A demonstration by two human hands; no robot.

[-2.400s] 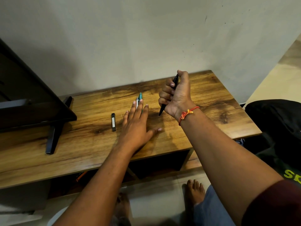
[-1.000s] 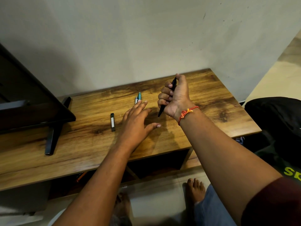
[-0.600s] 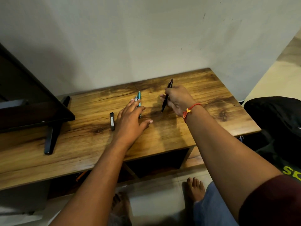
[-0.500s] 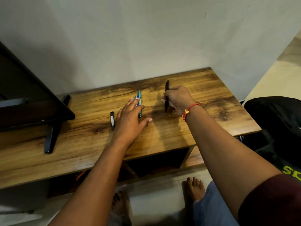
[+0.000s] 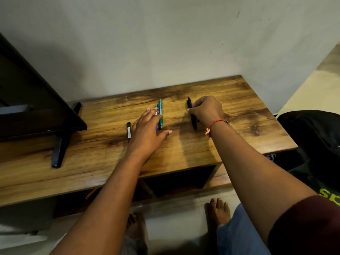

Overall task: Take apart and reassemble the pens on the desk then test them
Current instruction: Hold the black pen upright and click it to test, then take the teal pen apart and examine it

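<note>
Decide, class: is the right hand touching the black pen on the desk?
Touching. The head view shows the right hand with fingertips closed around the black pen at its middle, no gap between them, the pen lying along the desk.

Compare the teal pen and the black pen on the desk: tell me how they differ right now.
Colour: the teal pen has a teal barrel; the black pen is all dark.
Contact: the right hand pinches the black pen; the left hand lies open over the teal pen's near end, fingers spread.
Neighbours: a whitish pen lies against the teal one; the black pen lies alone.
Both lie roughly parallel on the desk.
</note>
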